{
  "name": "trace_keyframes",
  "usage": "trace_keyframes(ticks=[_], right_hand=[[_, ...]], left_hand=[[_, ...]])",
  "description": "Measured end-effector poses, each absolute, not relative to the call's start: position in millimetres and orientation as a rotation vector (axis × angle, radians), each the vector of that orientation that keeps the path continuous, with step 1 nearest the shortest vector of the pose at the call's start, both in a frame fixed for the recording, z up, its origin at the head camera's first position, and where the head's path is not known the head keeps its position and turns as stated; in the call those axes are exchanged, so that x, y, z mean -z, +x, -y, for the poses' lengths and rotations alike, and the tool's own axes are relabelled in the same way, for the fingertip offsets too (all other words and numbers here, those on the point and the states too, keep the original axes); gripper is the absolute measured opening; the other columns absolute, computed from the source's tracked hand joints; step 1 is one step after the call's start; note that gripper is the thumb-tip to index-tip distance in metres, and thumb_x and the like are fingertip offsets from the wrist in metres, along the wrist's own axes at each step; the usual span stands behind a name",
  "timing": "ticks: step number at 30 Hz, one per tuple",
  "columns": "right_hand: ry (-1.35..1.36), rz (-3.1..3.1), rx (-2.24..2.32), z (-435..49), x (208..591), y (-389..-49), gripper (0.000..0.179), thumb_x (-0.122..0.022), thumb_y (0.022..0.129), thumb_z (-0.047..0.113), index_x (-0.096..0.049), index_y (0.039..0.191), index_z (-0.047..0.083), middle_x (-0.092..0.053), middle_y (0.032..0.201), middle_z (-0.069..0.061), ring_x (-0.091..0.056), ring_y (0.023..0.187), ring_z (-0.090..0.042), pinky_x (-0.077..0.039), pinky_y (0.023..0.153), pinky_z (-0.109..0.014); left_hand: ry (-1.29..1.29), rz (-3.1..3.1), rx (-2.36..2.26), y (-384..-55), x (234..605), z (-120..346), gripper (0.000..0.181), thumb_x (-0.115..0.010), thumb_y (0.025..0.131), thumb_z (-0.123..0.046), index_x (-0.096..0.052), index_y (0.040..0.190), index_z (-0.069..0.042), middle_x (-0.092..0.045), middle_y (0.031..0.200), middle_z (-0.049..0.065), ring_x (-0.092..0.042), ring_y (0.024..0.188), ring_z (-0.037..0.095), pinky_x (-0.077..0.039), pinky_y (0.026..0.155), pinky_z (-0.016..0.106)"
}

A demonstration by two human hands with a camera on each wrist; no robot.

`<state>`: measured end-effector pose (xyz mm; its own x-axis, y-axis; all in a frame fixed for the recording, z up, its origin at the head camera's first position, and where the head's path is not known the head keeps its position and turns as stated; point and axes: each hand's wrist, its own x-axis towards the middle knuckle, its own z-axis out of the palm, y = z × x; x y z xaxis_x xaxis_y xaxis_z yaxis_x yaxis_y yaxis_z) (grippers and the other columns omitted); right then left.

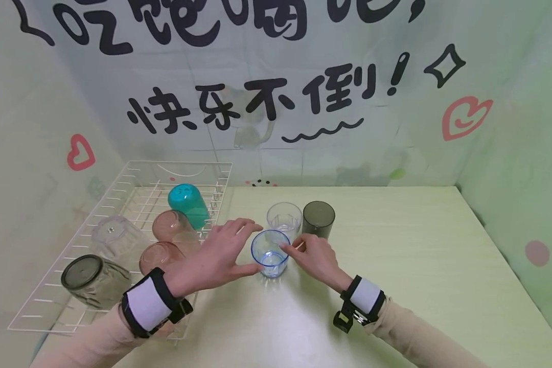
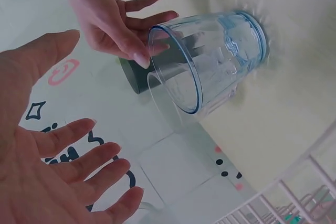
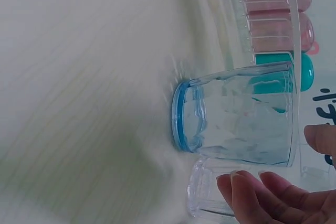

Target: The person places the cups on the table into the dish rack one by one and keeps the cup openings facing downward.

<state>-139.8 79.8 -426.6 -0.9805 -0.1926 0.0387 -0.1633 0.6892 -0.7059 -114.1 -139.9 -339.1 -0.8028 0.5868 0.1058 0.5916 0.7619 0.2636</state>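
A clear blue-rimmed glass [image 1: 270, 254] stands upright on the table. My left hand [image 1: 218, 250] is just to its left, fingers spread and thumb apart; the left wrist view shows nothing in its palm. At the right side of the rim is my right hand [image 1: 314, 255]. In the right wrist view its thumb [image 3: 321, 139] is over the rim, while its loosely bent fingers [image 3: 252, 190] lie alongside the outer wall. Contact there is hard to make out. Close behind stand a clear glass [image 1: 283, 214] and a dark grey cup [image 1: 319, 217].
On the left, a white wire rack [image 1: 133, 164] holds several cups on their sides or tilted: a teal cup [image 1: 187, 202], pinkish cups [image 1: 170, 225], a clear one [image 1: 115, 237] and a smoky grey glass [image 1: 94, 281]. A printed cloth [image 1: 257, 148] hangs behind the table [image 1: 418, 255].
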Motion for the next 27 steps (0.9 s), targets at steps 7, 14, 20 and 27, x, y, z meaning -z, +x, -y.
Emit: trace_keyframes(ticks=[7,14,20,27], right_hand=[[-0.269,-2.857,1.165,-72,428,-144,0.037,-0.063,0.088,0.045,-0.065,0.086,0.007,-0.063,0.074,0.0,-0.058,0.064,-0.012,-0.042,0.051,-0.026],[-0.254,-2.87,1.136,-65,428,-148,0.037,-0.065,0.087,0.043,-0.063,0.085,0.005,-0.062,0.072,-0.001,-0.056,0.06,-0.013,-0.041,0.05,-0.026],[-0.237,-2.865,1.139,-63,429,-149,0.032,-0.066,0.087,0.038,-0.062,0.083,0.006,-0.06,0.07,0.0,-0.054,0.059,-0.013,-0.039,0.049,-0.026],[-0.208,-2.835,1.147,-65,430,-149,0.029,-0.068,0.087,0.035,-0.062,0.083,0.007,-0.06,0.072,-0.001,-0.055,0.061,-0.013,-0.04,0.049,-0.025]], left_hand=[[-0.972,2.937,0.487,-114,344,134,0.069,-0.075,0.078,-0.043,-0.05,0.129,-0.005,-0.05,0.127,0.014,-0.047,0.117,0.032,-0.036,0.092,0.051],[-0.978,2.906,0.525,-114,347,133,0.069,-0.074,0.079,-0.044,-0.05,0.13,-0.005,-0.049,0.128,0.014,-0.046,0.119,0.032,-0.035,0.092,0.049],[-1.005,2.881,0.557,-115,347,130,0.069,-0.074,0.08,-0.044,-0.049,0.131,-0.005,-0.047,0.13,0.015,-0.044,0.121,0.031,-0.034,0.094,0.049],[-0.994,2.872,0.56,-115,347,130,0.069,-0.074,0.079,-0.044,-0.05,0.13,-0.004,-0.048,0.128,0.014,-0.045,0.119,0.03,-0.035,0.092,0.048]])
